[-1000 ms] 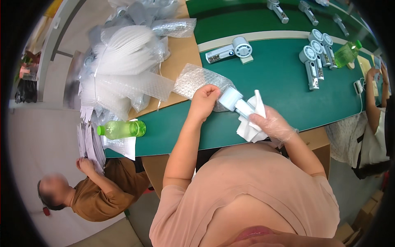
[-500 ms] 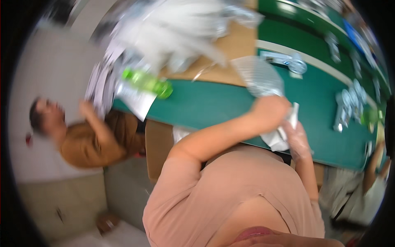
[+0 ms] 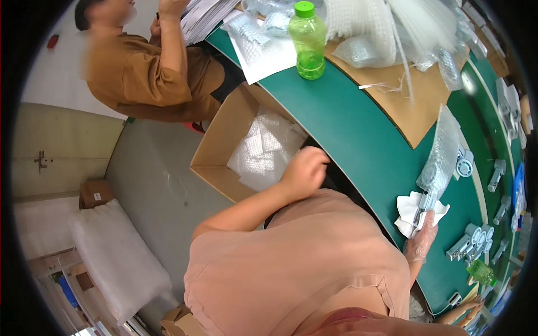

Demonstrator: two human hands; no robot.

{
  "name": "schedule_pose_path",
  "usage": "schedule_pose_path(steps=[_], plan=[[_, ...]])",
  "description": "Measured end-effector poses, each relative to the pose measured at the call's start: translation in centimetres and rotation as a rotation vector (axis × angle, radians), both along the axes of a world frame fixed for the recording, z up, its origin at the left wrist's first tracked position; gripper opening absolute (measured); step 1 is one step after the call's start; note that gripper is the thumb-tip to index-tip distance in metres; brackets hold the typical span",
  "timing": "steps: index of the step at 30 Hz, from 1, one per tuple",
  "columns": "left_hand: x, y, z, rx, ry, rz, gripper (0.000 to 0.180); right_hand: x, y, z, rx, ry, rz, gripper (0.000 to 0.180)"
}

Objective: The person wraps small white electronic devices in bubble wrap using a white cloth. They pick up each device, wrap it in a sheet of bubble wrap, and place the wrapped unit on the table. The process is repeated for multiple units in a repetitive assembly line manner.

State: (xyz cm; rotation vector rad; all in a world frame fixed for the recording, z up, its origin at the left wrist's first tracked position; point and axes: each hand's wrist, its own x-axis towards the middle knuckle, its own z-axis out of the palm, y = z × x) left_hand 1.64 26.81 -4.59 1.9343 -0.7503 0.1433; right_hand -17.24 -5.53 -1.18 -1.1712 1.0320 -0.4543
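Note:
My right hand (image 3: 423, 239), in a clear plastic glove, grips a silvery part (image 3: 428, 203) and a white cloth (image 3: 407, 209) at the table's front edge. A bubble wrap bag (image 3: 441, 155) covers the part's far end and stretches away over the green table (image 3: 358, 151). My left hand (image 3: 305, 172) is bare, slightly blurred, with its fingers curled in. It hovers between the table edge and an open cardboard box (image 3: 216, 148); whatever lies inside its fingers is hidden. Folded bubble wrap bags (image 3: 263, 148) lie in that box.
A green bottle (image 3: 307, 42) stands beside white paper. Bubble wrap sheets (image 3: 386, 28) lie piled on brown cardboard (image 3: 417, 120). Several silvery parts (image 3: 473, 243) with round ends lie at the right. A co-worker in a brown shirt (image 3: 137, 75) is at the left.
My left hand has left the bubble wrap bag beside my right hand and moved left, over the box. The view has turned left, bringing the box into fuller sight.

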Motion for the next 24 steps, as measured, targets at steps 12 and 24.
schedule_pose_path(steps=[12,24], plan=[[-10.8,23.4,-22.6,1.023,0.900,0.360,0.020,3.6,0.7,0.4,-0.145,0.015,0.178,0.048],[-15.9,41.0,-17.0,1.352,1.326,0.438,0.011,3.5,1.5,0.5,-0.181,-0.007,0.133,0.049]])
